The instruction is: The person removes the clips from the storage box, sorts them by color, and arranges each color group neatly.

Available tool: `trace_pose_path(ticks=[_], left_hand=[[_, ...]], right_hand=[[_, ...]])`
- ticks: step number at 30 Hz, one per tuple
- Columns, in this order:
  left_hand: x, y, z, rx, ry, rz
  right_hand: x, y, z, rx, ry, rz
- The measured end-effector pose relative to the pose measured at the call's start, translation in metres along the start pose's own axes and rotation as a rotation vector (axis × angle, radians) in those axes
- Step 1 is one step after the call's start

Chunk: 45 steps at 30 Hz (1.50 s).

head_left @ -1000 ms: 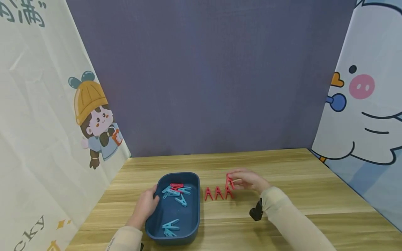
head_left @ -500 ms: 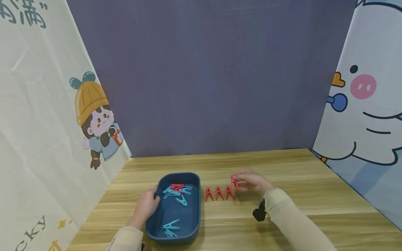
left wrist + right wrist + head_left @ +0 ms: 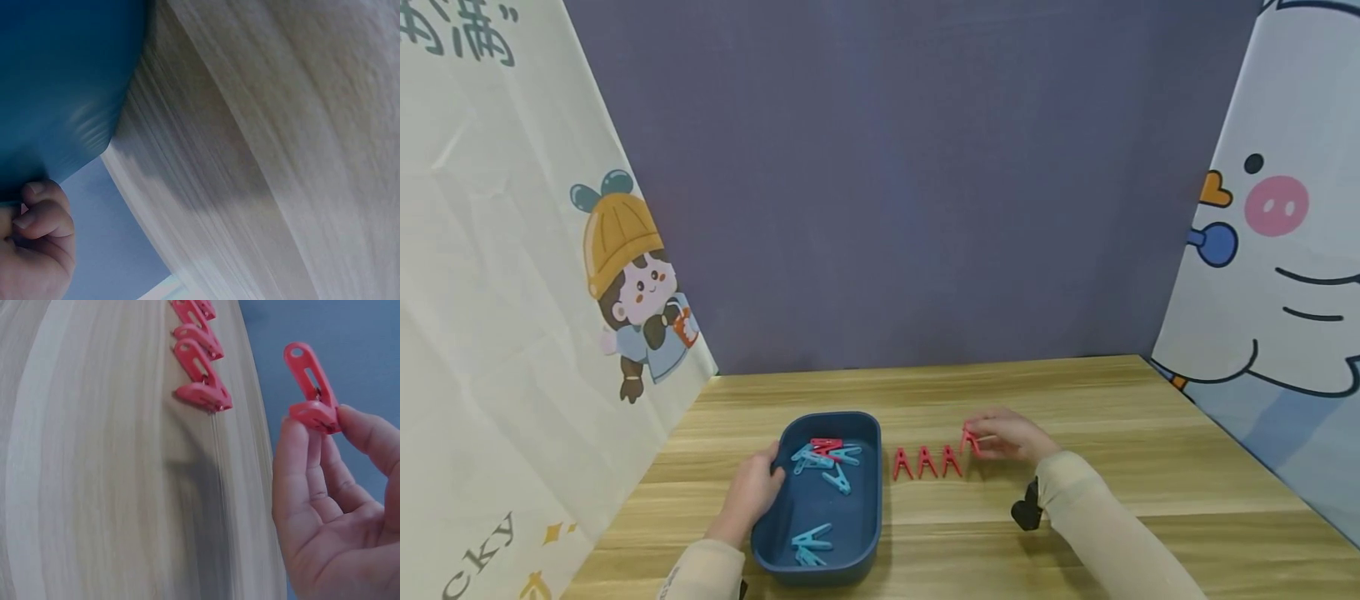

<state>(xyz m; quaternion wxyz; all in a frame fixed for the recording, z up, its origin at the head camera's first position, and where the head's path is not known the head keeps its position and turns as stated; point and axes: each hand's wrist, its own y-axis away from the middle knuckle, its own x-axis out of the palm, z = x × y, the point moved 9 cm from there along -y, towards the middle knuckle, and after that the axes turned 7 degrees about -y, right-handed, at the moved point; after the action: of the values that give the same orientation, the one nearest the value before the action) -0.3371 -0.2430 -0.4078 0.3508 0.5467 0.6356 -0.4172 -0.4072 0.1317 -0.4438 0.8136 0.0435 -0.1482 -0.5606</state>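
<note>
My right hand [image 3: 1006, 435] pinches a red clothespin [image 3: 310, 387] by its closed end between thumb and fingertips, its two legs spread apart. In the right wrist view it hangs above the wooden table. Just left of it, three more red clothespins [image 3: 926, 462] stand in a row on the table like small A shapes. My left hand [image 3: 751, 492] grips the left rim of a dark blue plastic bin [image 3: 868, 533], with the fingers curled over the edge in the left wrist view. Inside the bin lie several light blue clothespins [image 3: 811, 537] and some red clothespins [image 3: 826, 445].
The wood-grain table [image 3: 1075, 392] ends at a grey-purple backdrop [image 3: 895, 208]. White printed cloths with cartoon figures hang at the left [image 3: 490, 333] and right. A black device [image 3: 1028, 507] sits on the right wrist.
My right hand has moved slightly right and down with the red clothespin, away from over the third standing one. The left hand still holds the bin in place.
</note>
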Motion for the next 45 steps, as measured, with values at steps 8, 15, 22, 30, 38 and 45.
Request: trace_pose_path(ticks=[8,15,22,30,38,45], left_hand=[[-0.001,0.001,-0.001,0.008,0.004,-0.003],[-0.001,0.0,-0.001,0.009,-0.009,-0.011],[0.0,0.0,0.001,-0.008,-0.012,-0.005],[-0.001,-0.001,-0.001,-0.007,-0.009,0.001],[-0.001,-0.001,-0.001,-0.009,0.003,0.006],[-0.001,0.0,-0.002,0.0,0.0,0.002]], right_hand=[[-0.009,-0.002,-0.007,-0.008,0.098,-0.021],[-0.006,0.0,-0.009,-0.019,0.214,-0.042],[-0.009,0.002,-0.009,-0.004,0.308,-0.124],[-0.013,-0.003,-0.014,0.015,0.37,-0.18],[-0.015,-0.007,-0.015,0.031,0.422,-0.218],[-0.015,-0.008,-0.016,0.04,0.425,-0.227]])
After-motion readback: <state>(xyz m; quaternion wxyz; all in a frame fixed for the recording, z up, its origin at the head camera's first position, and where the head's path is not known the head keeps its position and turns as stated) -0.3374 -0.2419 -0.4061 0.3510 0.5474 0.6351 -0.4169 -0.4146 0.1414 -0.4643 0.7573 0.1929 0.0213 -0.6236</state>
